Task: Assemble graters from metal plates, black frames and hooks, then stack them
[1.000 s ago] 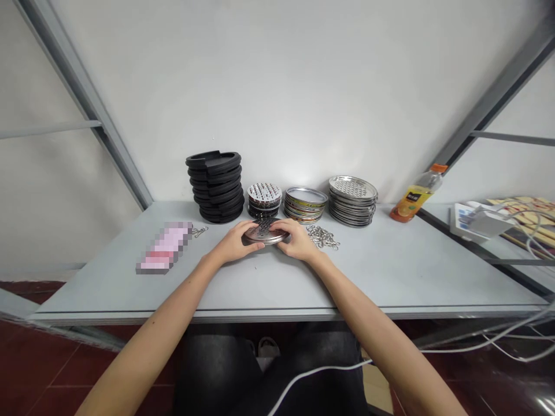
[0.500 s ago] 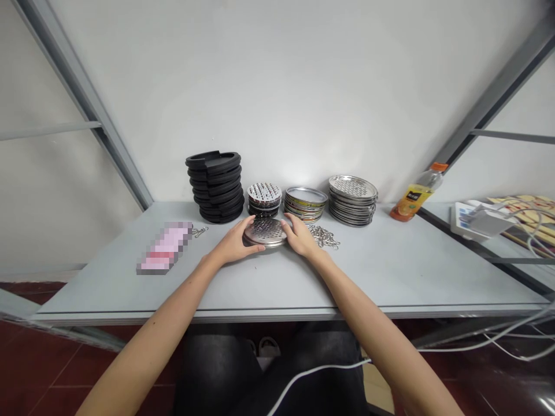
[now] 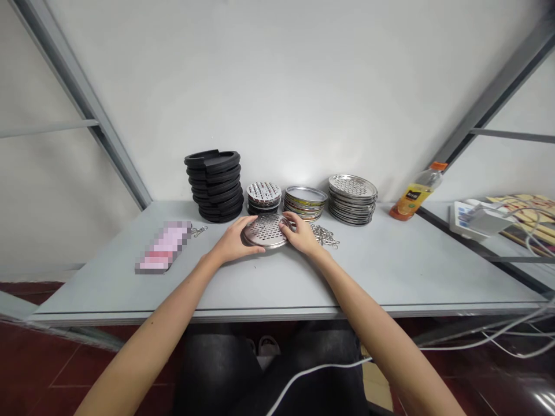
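Observation:
Between my hands, at the middle of the table, sits a round metal grater disc (image 3: 266, 231) with rows of small holes. My left hand (image 3: 234, 240) curls round its left rim, thumb at the front edge and fingers at the back. At the right rim, my right hand (image 3: 301, 234) grips it, its thumb resting on the top face. Just behind are a short stack of smaller grater discs (image 3: 263, 195) and a stack of round metal lids (image 3: 306, 196). A pile of small metal clips (image 3: 324, 236) lies beside my right hand.
A tall stack of black rings (image 3: 214, 185) stands at back left, and wide perforated discs (image 3: 353, 199) are stacked at back right. Left lies a blurred pink item (image 3: 167, 245). A juice bottle (image 3: 414, 196) leans near the right frame, by a white power strip (image 3: 470, 219).
My right thumb has shifted inward onto the disc's top face. The disc looks slightly raised at the back; my left hand keeps its hold.

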Demonstrator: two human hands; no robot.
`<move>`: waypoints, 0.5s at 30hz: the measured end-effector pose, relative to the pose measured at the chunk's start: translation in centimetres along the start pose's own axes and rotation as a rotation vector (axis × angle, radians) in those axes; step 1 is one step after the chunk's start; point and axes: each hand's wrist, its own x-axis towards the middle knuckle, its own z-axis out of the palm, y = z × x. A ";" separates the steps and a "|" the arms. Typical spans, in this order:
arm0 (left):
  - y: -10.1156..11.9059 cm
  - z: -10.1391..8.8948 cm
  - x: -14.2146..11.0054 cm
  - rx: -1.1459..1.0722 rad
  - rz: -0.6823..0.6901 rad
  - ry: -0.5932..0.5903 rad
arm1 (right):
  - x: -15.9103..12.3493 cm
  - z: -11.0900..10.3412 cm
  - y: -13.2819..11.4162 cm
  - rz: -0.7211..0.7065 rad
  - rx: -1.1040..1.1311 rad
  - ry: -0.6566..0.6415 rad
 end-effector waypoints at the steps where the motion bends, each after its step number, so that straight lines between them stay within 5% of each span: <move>1: 0.0 0.0 0.0 0.008 0.000 -0.007 | 0.0 0.0 0.1 -0.005 0.000 -0.012; 9: -0.6 0.6 -0.2 0.039 -0.005 -0.098 | -0.1 0.3 0.0 -0.046 -0.079 -0.106; 15: -0.7 0.5 -0.3 0.056 -0.031 -0.110 | -0.1 0.5 -0.2 -0.097 -0.060 -0.025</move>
